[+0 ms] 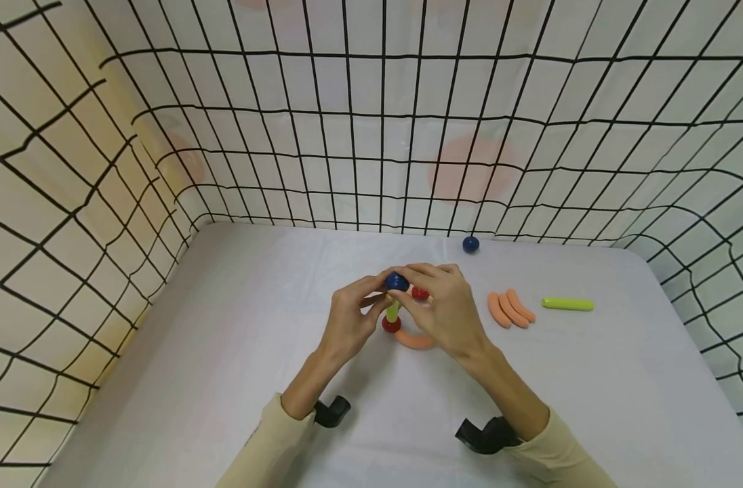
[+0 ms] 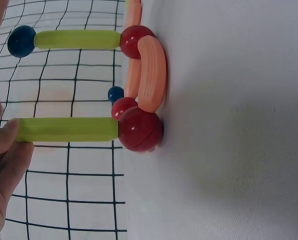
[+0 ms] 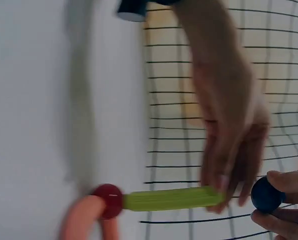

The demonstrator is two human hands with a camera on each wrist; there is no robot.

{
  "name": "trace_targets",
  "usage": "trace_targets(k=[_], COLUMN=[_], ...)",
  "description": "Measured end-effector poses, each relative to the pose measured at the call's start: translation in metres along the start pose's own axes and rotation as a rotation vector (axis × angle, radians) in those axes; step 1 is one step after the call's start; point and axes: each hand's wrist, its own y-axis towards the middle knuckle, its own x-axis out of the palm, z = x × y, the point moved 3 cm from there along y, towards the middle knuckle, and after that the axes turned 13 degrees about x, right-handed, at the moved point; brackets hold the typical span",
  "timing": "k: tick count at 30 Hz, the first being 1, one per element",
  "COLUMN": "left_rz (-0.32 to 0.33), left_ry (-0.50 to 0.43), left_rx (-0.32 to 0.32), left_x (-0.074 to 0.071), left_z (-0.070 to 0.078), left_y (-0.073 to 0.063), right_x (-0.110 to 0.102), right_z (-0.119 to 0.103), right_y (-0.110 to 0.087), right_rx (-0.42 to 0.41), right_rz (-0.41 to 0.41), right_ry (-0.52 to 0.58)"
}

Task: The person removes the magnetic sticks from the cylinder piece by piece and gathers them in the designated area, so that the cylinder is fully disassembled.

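Observation:
A light-green rod point(image 1: 392, 312) stands upright on a red ball point(image 1: 391, 325), and my left hand point(image 1: 351, 318) pinches its upper end between thumb and fingers. My right hand point(image 1: 447, 305) holds a dark blue ball point(image 3: 266, 194) by the fingertips. In the right wrist view a small gap shows between this ball and the rod's top. Orange curved rods point(image 2: 153, 75) join the red balls at the base. Beside it, in the left wrist view, a second upright green rod point(image 2: 79, 39) carries another blue ball point(image 2: 22, 41); my right hand hides most of this from the head view.
A loose blue ball point(image 1: 471, 245) lies near the table's back edge. To the right are several orange curved rods point(image 1: 510, 309) and a loose green rod point(image 1: 567, 304). Black wire mesh point(image 1: 371, 135) borders the white table point(image 1: 225, 379) at the back and sides.

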Motion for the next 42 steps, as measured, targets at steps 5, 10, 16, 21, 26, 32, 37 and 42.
trace_targets(k=[5,10,16,21,26,32,37,42], left_rz=[0.003,0.003,-0.001,-0.003,-0.008,-0.006,-0.005,-0.004], left_ry=[-0.026,-0.035,-0.033,-0.037,-0.031,-0.039,-0.043,-0.038], left_rx=[-0.022,-0.039,-0.049,-0.056,-0.061,-0.05,-0.046,-0.038], left_x=[-0.001,0.0,0.0,0.0,0.0,-0.001,-0.001,-0.001], left_z=[0.0,-0.001,-0.001,-0.001,0.0,0.0,-0.001,0.0], left_y=[0.0,-0.001,-0.002,-0.003,-0.002,-0.002,-0.002,-0.003], right_x=[-0.023,-0.04,-0.049,-0.045,-0.035,-0.022,-0.012,-0.005], right_z=[0.002,0.032,0.101,0.159,0.198,0.227,0.239,0.246], right_y=[0.014,0.024,0.034,0.036,0.039,0.046,0.053,0.055], right_rx=[0.025,0.166,0.422,0.657,0.817,0.874,0.892,0.896], right_rz=[0.062,0.101,0.147,0.115,0.039,0.011,0.007,-0.004], right_ry=[0.101,0.164,0.197,0.143,0.1,0.094,0.094,0.082])
